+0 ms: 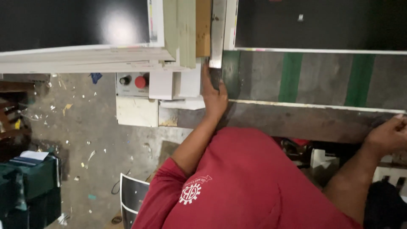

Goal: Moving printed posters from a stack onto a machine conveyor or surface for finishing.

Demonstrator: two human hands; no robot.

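Fingers of the left hand (214, 95) are pressing flat against the metal bar (218, 34) running away from it; right hand (388, 133) is curling over the table edge (305, 121), well apart.

Glossy black sheet (76, 21), worn metal bar (217, 29), rough concrete floor (93, 127)

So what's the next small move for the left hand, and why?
Probably nudge the stack flush against the metal bar: left hand sits at the bar's near end, beside the stack's corner, whose layers look staggered; right hand only rests on the table edge.
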